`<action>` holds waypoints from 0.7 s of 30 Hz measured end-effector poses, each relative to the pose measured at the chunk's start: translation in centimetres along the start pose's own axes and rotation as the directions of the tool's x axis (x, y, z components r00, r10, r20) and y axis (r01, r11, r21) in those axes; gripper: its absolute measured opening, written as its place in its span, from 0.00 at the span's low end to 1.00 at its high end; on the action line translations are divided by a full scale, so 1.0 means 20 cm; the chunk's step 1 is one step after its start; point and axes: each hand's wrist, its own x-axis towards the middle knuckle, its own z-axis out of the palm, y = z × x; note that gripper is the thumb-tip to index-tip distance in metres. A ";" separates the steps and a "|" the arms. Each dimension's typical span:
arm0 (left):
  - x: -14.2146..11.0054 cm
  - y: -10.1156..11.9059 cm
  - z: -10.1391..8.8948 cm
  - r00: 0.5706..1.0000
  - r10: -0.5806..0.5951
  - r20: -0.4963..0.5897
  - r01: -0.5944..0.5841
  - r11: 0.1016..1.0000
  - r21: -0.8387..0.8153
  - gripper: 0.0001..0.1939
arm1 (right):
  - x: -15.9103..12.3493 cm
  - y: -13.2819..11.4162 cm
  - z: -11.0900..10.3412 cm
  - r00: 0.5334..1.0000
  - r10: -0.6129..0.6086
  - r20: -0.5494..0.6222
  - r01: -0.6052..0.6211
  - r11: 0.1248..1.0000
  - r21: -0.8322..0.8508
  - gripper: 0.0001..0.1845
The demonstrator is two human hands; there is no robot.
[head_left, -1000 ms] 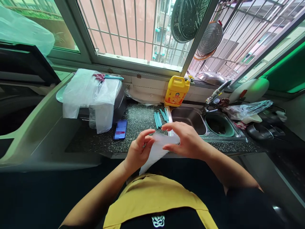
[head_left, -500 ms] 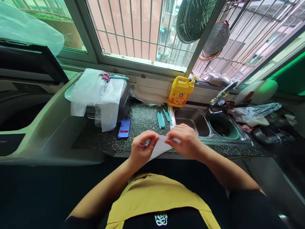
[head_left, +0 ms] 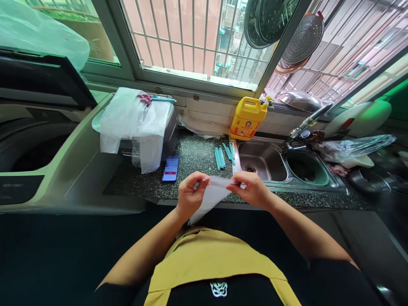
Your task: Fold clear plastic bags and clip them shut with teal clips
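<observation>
A translucent white plastic bag (head_left: 213,196) is stretched between my two hands and hangs down in front of the counter edge. My left hand (head_left: 192,193) pinches one end of its top edge. At the other end, my right hand (head_left: 250,190) grips it between thumb and fingers. Just beyond the hands, several teal strips, perhaps bag sealing clips (head_left: 219,158), lie in two small groups on the speckled counter (head_left: 194,148). A phone (head_left: 171,169) with a lit screen lies to the left of them.
More plastic bags (head_left: 123,114) drape over a dark box at the left, beside an open washing machine (head_left: 63,170). A yellow jug (head_left: 248,119) stands behind the sink (head_left: 259,159). A green basin (head_left: 307,168) sits in the right bowl, under the faucet (head_left: 306,125).
My hands have moved slightly apart, and more of the bag shows between them. The whole view has shifted a little, with the counter objects appearing farther right.
</observation>
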 end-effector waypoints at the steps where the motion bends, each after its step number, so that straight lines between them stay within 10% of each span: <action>1: 0.01 0.00 0.00 1.000 0.002 -0.016 -0.002 1.000 -0.001 0.07 | 0.00 0.01 0.01 0.999 0.036 -0.007 -0.036 0.998 0.054 0.11; 9: 0.07 -0.01 -0.04 0.990 0.008 0.144 0.014 0.989 -0.150 0.20 | 0.01 0.04 0.08 0.994 0.064 -0.089 -0.054 0.993 0.110 0.19; 14: 0.06 -0.05 -0.05 0.942 -0.104 0.320 0.095 0.995 0.043 0.17 | 0.03 0.03 -0.01 0.998 0.038 -0.047 -0.035 0.998 0.060 0.12; 17: 0.06 -0.04 -0.02 0.943 -0.073 0.325 0.048 0.995 0.082 0.17 | 0.09 -0.03 -0.06 0.999 -0.029 -0.016 0.028 0.997 -0.070 0.24; 21: 0.06 -0.02 0.02 0.925 -0.081 0.372 0.057 0.996 0.075 0.18 | 0.18 -0.10 -0.08 0.981 -0.088 0.172 0.141 0.935 -0.324 0.08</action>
